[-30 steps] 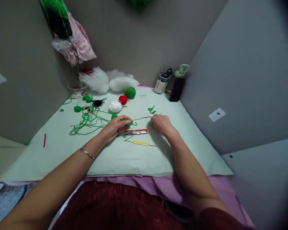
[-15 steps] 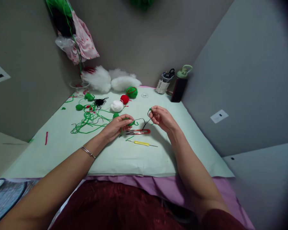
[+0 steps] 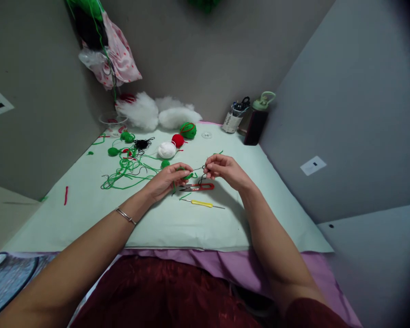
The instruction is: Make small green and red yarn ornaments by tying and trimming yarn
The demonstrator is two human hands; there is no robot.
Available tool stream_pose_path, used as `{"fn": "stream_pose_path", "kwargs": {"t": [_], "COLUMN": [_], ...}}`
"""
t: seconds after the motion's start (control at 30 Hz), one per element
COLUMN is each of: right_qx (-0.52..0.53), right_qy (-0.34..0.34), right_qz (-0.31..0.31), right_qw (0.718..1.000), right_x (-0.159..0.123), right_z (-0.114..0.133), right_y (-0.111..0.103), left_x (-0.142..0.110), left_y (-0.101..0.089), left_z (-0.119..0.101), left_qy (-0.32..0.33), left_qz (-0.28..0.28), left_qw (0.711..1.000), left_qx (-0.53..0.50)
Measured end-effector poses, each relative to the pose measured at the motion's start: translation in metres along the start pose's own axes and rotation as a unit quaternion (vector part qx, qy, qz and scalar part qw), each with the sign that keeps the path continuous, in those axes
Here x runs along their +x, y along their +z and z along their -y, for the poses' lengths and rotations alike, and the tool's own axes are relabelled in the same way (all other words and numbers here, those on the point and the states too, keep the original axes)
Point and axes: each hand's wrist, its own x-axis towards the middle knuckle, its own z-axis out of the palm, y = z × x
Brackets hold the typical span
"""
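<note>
My left hand (image 3: 172, 178) is closed around a small green yarn piece (image 3: 187, 176), most of it hidden by the fingers. A thin dark strand runs from it across to my right hand (image 3: 222, 168). There the fingertips pinch the black yarn (image 3: 202, 176), whose loose part hangs down toward the snips. Just below the hands lie thread snips (image 3: 205, 187) with an orange-red handle. Nearer to me rests a crochet hook (image 3: 201, 203) with a yellow grip, beside a short green yarn scrap (image 3: 185, 197).
Tangled green yarn (image 3: 123, 177) spreads over the left of the table. Behind are white (image 3: 166, 150), red (image 3: 177, 140) and green (image 3: 188, 130) yarn balls and white stuffing (image 3: 140, 111). A pen cup (image 3: 231, 122) and a bottle (image 3: 257, 125) stand at the back right.
My right hand has moved left, closer to my left hand, and the black yarn between them has drawn in. My left hand has stayed nearly still.
</note>
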Motion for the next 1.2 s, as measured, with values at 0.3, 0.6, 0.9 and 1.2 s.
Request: {"fn": "stream_pose_path", "kwargs": {"t": [0.3,0.6,0.9,1.2], "right_qx": [-0.214,0.092,0.100,-0.036], "right_qy": [-0.132,-0.058,-0.050,-0.010], "right_qz": [-0.231,-0.125,-0.099,0.052], "right_qw": [0.940,0.986,0.989,0.998], "right_x": [0.003,0.003,0.003,0.001], "right_z": [0.001,0.001,0.002,-0.013], "right_y": [-0.003,0.000,0.008,0.048], "left_x": [-0.001,0.000,-0.001,-0.001], "left_y": [-0.001,-0.001,0.001,0.003], "left_z": [-0.001,0.000,-0.002,0.002], "left_qy": [-0.006,-0.002,-0.004,0.026], "left_qz": [0.005,0.009,0.006,0.017], "left_qw": [1.000,1.000,1.000,0.999], "left_qx": [0.002,0.004,0.008,0.036]}}
